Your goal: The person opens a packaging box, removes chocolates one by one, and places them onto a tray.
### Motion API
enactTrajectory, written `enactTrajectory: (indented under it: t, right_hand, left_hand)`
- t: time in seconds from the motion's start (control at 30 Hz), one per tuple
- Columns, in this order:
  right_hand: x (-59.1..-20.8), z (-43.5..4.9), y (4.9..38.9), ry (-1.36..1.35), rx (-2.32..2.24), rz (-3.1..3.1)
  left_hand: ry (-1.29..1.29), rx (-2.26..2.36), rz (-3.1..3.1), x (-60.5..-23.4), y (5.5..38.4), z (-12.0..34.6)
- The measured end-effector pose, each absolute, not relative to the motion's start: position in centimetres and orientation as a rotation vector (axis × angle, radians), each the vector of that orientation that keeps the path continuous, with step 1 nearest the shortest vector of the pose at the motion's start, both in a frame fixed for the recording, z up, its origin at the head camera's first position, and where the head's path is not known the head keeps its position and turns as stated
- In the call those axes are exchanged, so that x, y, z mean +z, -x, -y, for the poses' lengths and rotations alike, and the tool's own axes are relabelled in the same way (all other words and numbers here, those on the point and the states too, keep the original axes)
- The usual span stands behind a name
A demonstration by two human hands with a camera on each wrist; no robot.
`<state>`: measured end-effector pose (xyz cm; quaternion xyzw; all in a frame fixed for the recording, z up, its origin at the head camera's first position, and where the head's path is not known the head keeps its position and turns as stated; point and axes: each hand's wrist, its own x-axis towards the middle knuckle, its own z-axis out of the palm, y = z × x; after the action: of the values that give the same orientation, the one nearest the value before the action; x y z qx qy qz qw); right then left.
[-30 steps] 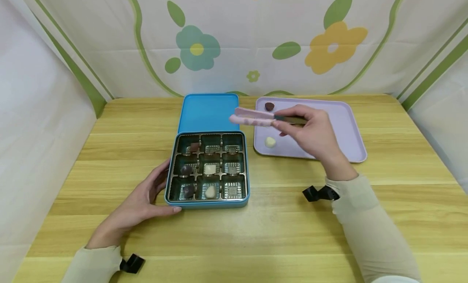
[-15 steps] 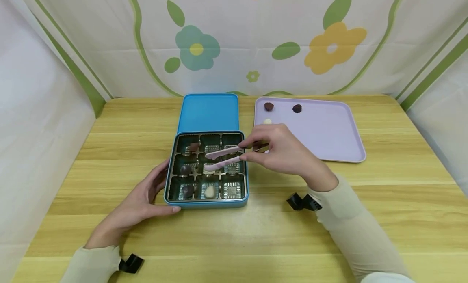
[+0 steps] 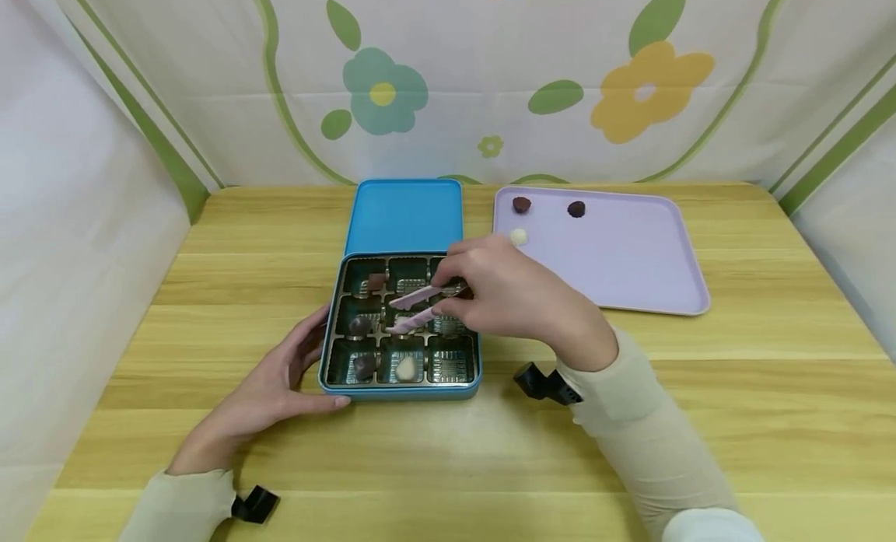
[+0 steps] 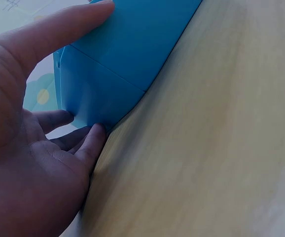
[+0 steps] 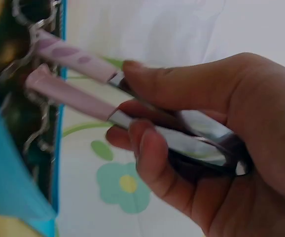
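We have the pink tongs (image 3: 418,295), tips apart within the rim of the blue tin (image 3: 402,394), pinched in our right hand (image 3: 516,295); our left hand (image 3: 269,386), loosely spread, touches the tin's near-left corner; wide desk (image 3: 434,464) stretches from its front edge toward us

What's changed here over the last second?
The right hand moved left and nearer, away from the lilac tray, bringing the still-gripped pink tongs over the blue tin. The left hand still holds the tin's corner; tin and blue lid stayed put.
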<state>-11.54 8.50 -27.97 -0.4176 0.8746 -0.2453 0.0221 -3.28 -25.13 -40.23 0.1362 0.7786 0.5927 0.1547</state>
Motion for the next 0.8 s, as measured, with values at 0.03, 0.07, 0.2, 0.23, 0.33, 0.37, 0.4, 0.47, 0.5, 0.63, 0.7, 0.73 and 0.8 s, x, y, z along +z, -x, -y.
enactTrajectory:
  t: [0.03,0.07,0.2,0.23,0.33,0.37,0.4,0.47,0.5,0.63,0.7,0.73,0.8]
  right_hand:
    - [-27.7,-8.3,11.4,1.287,-0.731,-2.713]
    - [-27.5,-8.1,11.3,1.282,-0.707,-2.716]
    - [-26.9,-7.8,11.1,1.270,-0.664,-2.720]
    - [-26.8,-7.9,11.0,1.265,-0.658,-2.721]
    - [-26.7,-8.1,11.1,1.249,-0.679,-2.720]
    - [-26.7,-8.2,11.1,1.244,-0.686,-2.719]
    - [-26.7,-8.2,11.1,1.241,-0.690,-2.718]
    - [-26.9,-8.2,11.3,1.229,-0.692,-2.711]
    - [-27.1,-8.1,11.4,1.225,-0.683,-2.707]
    - [-27.8,-8.0,12.0,1.209,-0.666,-2.677]
    - [-28.2,-8.2,12.4,1.211,-0.695,-2.665]
    - [-28.3,-8.3,12.5,1.214,-0.718,-2.662]
    - [-28.5,-8.7,12.8,1.215,-0.771,-2.654]
  left_hand:
    - [-0.396,1.700,-2.231,-40.2,3.3,25.1]
    - [-0.398,1.701,-2.229,-40.2,3.2,25.0]
    - [-0.404,1.713,-2.226,-40.4,3.1,24.9]
    - [-0.406,1.712,-2.226,-40.4,3.1,24.9]
    - [-0.402,1.706,-2.228,-40.4,3.2,25.0]
    - [-0.398,1.701,-2.227,-40.3,3.3,25.1]
    - [-0.398,1.698,-2.228,-40.3,3.3,25.2]
    - [-0.400,1.694,-2.229,-40.2,3.4,25.1]
    - [-0.400,1.695,-2.230,-40.2,3.4,25.1]
    - [-0.425,1.706,-2.227,-40.2,3.3,24.8]
    - [-0.439,1.713,-2.224,-40.2,3.3,24.7]
    - [-0.442,1.716,-2.223,-40.2,3.3,24.6]
    - [-0.433,1.718,-2.220,-40.1,3.3,24.6]
